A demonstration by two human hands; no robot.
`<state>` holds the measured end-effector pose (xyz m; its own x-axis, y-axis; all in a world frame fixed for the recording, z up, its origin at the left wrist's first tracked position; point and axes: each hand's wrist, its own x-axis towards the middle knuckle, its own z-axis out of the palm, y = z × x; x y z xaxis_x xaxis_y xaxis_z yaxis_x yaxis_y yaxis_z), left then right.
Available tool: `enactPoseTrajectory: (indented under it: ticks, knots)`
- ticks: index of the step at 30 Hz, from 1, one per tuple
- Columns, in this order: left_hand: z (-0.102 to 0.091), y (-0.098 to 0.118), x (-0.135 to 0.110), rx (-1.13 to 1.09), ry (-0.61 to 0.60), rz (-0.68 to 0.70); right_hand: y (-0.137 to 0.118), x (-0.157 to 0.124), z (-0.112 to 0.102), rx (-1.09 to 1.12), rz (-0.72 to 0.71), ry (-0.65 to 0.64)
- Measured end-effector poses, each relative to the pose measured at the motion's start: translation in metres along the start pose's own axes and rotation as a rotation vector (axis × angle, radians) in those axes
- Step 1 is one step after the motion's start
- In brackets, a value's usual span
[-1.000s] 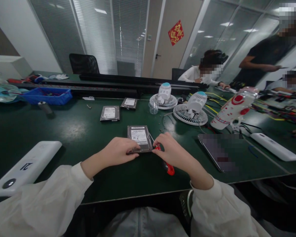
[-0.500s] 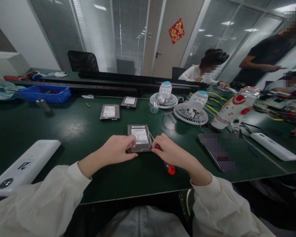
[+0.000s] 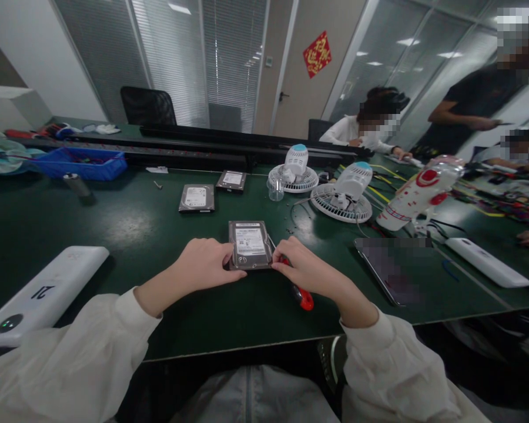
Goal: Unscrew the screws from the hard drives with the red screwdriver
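A silver hard drive (image 3: pixel 250 241) with a white label lies flat before me on the green table. Its left edge is gripped by my left hand (image 3: pixel 207 259), with the thumb along the near corner. At the near right corner, the fingertips of my right hand (image 3: pixel 297 264) are closed on the drive's edge. A screwdriver (image 3: pixel 305 298) with a red and black handle lies partly beneath my right hand, its shaft running along the drive's right side. Two more hard drives, one nearer (image 3: pixel 196 198) and one farther (image 3: pixel 231 181), lie beyond, label side up.
Small screws (image 3: pixel 292 229) are scattered right of the drive, near a clear plastic cup (image 3: pixel 275 189). Beyond stand two white fans (image 3: pixel 341 202). A tablet (image 3: pixel 390 270), a patterned bottle (image 3: pixel 417 197), white power banks (image 3: pixel 48 291) and a blue bin (image 3: pixel 81 164) surround the work. Other people sit and stand at right.
My left fingers have drawn back from the drive's top face to its left edge, uncovering more of the label. My right hand and the screwdriver have stayed almost in place.
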<state>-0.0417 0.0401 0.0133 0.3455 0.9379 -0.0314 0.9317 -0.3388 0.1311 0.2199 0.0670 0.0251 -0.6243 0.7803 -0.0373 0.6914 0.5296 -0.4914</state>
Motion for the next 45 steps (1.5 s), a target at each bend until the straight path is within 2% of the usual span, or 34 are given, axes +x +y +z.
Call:
enactPoseTrajectory:
  ticks: [6,14,18,21,25,28,32,35,38,42,45]
  knots:
    - [-0.001,0.002,0.0,-0.002,-0.051,-0.065,0.003,0.001,0.002,-0.007,-0.035,0.026]
    - [0.0,0.001,0.001,0.02,-0.053,-0.056,0.003,0.001,0.006,-0.043,-0.077,0.055]
    - [-0.001,0.001,0.0,0.0,-0.06,-0.058,0.006,0.0,-0.001,-0.048,-0.067,0.081]
    - [-0.002,0.001,0.001,-0.011,-0.067,-0.059,0.023,0.004,-0.018,-0.065,0.001,0.155]
    - [-0.002,0.0,0.0,-0.02,-0.077,-0.056,0.06,0.019,-0.042,-0.111,0.151,0.212]
    - [-0.001,0.001,0.0,-0.003,-0.079,-0.065,0.084,0.033,-0.048,-0.129,0.227,0.152]
    - [-0.002,0.0,0.001,0.038,-0.109,-0.06,0.1,0.042,-0.042,-0.148,0.308,0.06]
    - [-0.002,-0.002,0.003,0.035,-0.123,-0.028,0.104,0.042,-0.039,-0.138,0.338,0.024]
    - [-0.002,-0.004,0.004,0.025,-0.114,-0.014,0.103,0.041,-0.04,-0.115,0.347,0.044]
    - [-0.002,-0.002,0.003,0.034,-0.12,-0.029,0.097,0.036,-0.049,-0.064,0.348,0.158]
    - [-0.002,-0.002,0.002,0.037,-0.121,-0.03,0.084,0.021,-0.058,-0.017,0.344,0.27]
